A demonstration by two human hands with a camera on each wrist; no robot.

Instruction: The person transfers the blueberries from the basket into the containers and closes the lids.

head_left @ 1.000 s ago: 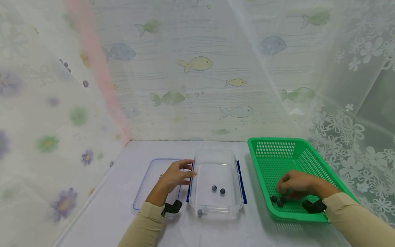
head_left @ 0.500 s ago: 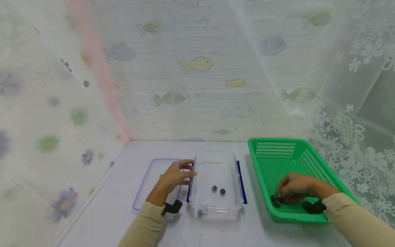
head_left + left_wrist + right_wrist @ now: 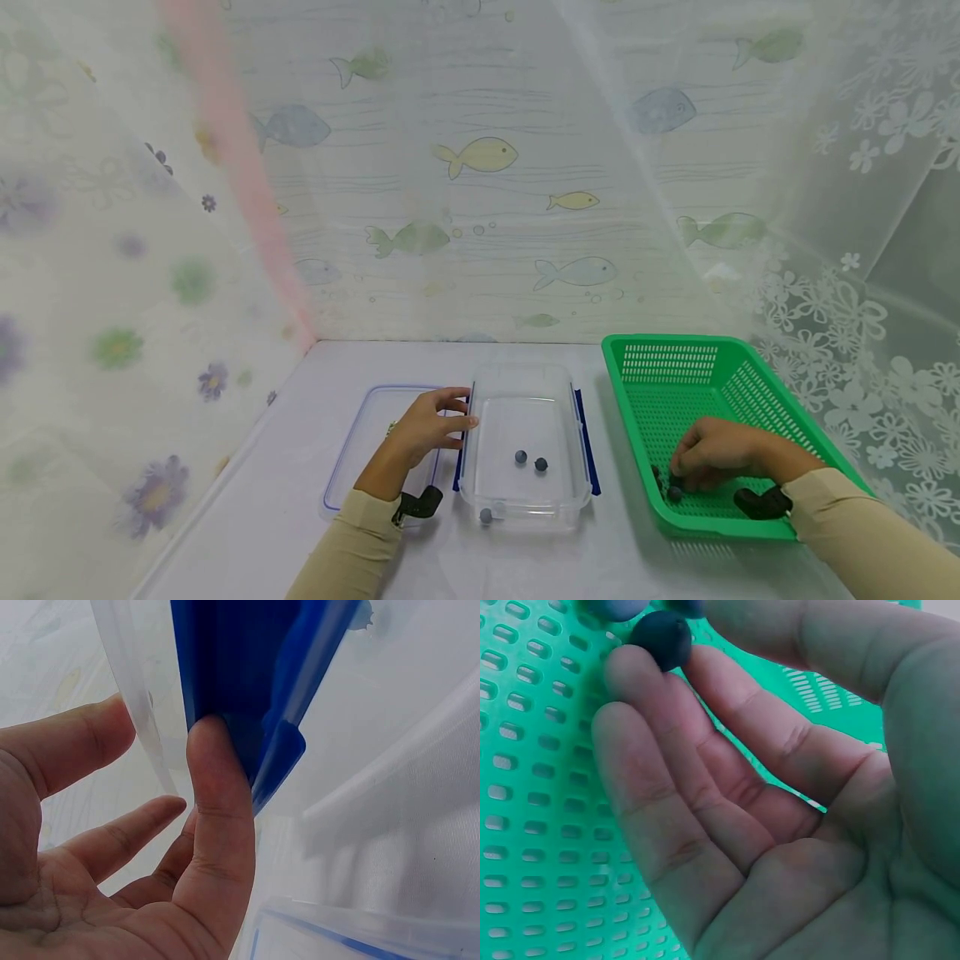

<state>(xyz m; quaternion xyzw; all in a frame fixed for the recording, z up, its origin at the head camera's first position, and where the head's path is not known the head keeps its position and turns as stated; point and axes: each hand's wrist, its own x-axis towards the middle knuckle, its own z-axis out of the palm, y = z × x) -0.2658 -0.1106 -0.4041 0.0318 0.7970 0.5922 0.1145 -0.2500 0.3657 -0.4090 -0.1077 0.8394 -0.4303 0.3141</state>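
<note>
Right grip (image 3: 712,452) is touching a dark berry (image 3: 661,639) in the green basket (image 3: 705,526), pinch unconfirmed, while left grip (image 3: 427,425) is holding the left side of the clear box (image 3: 521,427); any off-centre squeeze would be sending the berry rolling.

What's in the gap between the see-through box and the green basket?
In the head view, just white tabletop lies between the box and the basket; the box's blue flap sticks out into that strip.

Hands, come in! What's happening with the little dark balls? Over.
Left hand holding clear box. Right hand at dark balls in green basket, grip unclear. At least two balls inside box. In between: basket's side.
</note>
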